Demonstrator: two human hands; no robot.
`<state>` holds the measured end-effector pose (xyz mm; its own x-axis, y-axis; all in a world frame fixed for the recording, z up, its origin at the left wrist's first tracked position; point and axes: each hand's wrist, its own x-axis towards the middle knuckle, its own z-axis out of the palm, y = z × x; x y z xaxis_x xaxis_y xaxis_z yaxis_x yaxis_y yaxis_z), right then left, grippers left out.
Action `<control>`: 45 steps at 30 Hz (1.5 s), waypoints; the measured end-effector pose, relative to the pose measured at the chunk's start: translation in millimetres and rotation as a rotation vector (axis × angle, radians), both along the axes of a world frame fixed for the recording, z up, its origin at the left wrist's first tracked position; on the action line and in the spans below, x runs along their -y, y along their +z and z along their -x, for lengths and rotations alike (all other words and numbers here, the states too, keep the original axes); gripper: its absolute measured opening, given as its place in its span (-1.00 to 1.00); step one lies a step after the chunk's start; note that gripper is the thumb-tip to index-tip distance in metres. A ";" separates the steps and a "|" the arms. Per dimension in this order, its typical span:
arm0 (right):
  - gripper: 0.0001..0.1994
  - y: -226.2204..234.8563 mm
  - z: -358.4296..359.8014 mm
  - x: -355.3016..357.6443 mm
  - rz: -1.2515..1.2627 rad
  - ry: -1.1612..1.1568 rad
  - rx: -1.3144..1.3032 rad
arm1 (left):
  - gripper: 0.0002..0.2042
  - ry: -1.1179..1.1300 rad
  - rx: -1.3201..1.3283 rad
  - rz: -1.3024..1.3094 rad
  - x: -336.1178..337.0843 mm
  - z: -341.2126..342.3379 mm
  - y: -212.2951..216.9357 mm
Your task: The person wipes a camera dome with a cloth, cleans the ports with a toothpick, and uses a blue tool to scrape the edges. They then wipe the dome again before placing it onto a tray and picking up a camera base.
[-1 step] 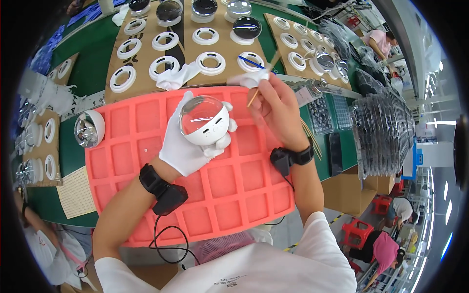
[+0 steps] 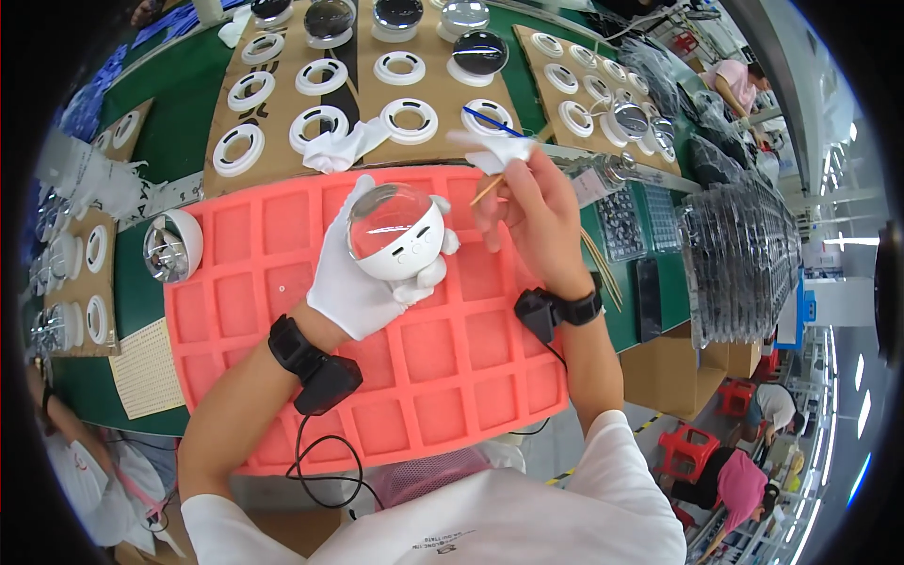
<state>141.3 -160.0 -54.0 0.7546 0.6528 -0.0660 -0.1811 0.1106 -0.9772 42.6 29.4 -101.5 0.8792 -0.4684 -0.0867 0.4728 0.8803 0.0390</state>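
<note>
Nearest the body, a salmon-red grid tray (image 2: 414,395) lies on the green desk (image 2: 179,141), its square pockets bare. Over its upper half, the gloved left hand (image 2: 363,282) is wrapped around a white dome-shaped unit (image 2: 395,235) with a clear glass lens facing up. Just beside it, the bare right hand (image 2: 532,217) pinches a thin wooden stick (image 2: 490,188) together with a white cloth (image 2: 499,149), stick tip near the unit's edge but apart from it. Judged step: cleaning or picking at the lens rim; the next move calls for a steady, light touch of the tip to the seam. Beyond, cardboard sheets (image 2: 443,89) carry white rings (image 2: 411,117) and more domed units (image 2: 478,52). A crumpled white glove (image 2: 339,149) lies between rings.
</note>
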 end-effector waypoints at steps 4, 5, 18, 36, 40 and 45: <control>-0.71 -5.1 22.8 -0.8 -0.136 -0.075 0.423 | -0.31 -0.004 -0.042 0.020 -0.8 2.0 4.2; -0.72 -6.7 25.3 -1.0 -0.129 -0.071 0.587 | -0.31 0.006 -0.057 0.029 -0.6 3.1 6.1; -0.72 -15.5 32.3 2.9 -0.095 -0.188 0.940 | -0.38 0.044 -0.020 -0.121 3.9 1.1 4.5; -0.72 -6.8 29.3 9.9 0.092 -0.131 1.131 | -0.38 0.060 -0.016 -0.086 5.4 -0.1 0.6; -0.73 -3.1 32.5 12.4 0.158 -0.114 1.232 | -0.39 0.078 0.007 -0.109 5.0 0.3 -4.3; -0.73 3.5 41.6 13.1 0.252 -0.153 1.218 | -0.42 0.120 -0.039 -0.146 8.5 2.7 6.5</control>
